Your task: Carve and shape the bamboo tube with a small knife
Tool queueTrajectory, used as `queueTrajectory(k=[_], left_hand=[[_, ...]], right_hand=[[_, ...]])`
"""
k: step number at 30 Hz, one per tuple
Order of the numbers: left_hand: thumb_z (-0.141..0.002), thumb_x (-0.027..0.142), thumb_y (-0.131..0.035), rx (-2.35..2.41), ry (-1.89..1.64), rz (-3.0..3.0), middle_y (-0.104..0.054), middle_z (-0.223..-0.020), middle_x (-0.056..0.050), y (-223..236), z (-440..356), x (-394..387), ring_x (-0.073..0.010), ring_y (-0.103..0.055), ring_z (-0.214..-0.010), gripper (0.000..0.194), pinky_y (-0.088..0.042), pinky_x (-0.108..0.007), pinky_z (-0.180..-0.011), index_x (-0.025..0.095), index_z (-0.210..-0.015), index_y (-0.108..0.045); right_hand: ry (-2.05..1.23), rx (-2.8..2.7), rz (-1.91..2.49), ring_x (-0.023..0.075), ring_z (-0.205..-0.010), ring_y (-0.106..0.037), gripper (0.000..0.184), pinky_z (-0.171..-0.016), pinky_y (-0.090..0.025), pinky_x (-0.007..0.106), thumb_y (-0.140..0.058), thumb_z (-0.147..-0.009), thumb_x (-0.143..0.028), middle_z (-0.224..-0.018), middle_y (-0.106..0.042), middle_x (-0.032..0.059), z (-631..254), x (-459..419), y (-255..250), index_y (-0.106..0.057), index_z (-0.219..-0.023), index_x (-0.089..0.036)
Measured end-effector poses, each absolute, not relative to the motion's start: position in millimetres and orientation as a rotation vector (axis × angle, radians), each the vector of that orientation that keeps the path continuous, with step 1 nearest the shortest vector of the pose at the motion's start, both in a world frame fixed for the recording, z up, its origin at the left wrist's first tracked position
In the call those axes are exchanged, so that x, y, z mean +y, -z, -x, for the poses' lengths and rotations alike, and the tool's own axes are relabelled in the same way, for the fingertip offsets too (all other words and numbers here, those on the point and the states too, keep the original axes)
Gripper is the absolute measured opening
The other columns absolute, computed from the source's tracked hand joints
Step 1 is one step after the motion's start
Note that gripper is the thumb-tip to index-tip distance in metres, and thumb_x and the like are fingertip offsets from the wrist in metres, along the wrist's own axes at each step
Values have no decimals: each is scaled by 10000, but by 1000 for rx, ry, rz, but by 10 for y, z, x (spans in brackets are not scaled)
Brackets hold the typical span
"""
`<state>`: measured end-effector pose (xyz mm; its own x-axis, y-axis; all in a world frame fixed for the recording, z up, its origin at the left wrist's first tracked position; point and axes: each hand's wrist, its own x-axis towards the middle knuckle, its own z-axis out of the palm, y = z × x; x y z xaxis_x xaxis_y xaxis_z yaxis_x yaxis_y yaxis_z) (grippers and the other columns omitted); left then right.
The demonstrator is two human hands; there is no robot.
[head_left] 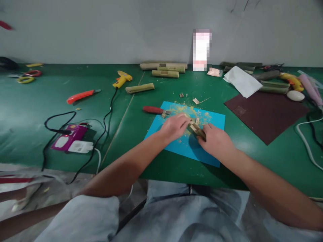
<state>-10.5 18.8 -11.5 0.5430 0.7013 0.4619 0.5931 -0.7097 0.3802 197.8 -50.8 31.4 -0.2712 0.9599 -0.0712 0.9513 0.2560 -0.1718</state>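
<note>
A short bamboo piece (196, 129) with a notch cut in its side is held at a slant over a blue sheet (194, 154). My right hand (217, 140) is closed around its lower right end. At the upper left end, the fingers of my left hand (174, 127) are pinched on the bamboo; the exact contact is partly hidden. Pale shavings (185, 110) and small chips are scattered on the sheet beyond my hands. A red-handled knife (153, 110) lies across the sheet's left edge, its tip beside a chip.
More bamboo pieces (165, 73) lie along the wall. To the left are a yellow glue gun (122, 79), an orange utility knife (82, 96), scissors (29, 76) and a purple power strip (72, 136) with cords. A dark brown sheet (267, 116) and white paper (242, 81) lie right.
</note>
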Motion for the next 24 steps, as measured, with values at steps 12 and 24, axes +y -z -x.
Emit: queueTrajectory(k=[12, 24], left_hand=[[-1025, 274, -478, 1107, -897, -2575, -664, -857, -52, 113, 119, 199, -165, -644, -816, 235, -521, -294, -748, 176, -947, -677], [-1021, 260, -489, 1147, -933, -2571, -662, -824, -48, 88, 139, 191, -164, -637, -793, 234, -513, -293, -737, 175, -911, -677]], right_hand=[[-330, -2447, 1883, 209, -852, -641, 188, -645, -376, 310, -506, -947, -326, -1009, -662, 103, -1975, -507, -349, -586, -1012, -168], [-340, -2423, 1869, 205, -820, -642, 183, -624, -359, 316, -494, -947, -319, -988, -662, 95, -1971, -508, -340, -586, -989, -165]])
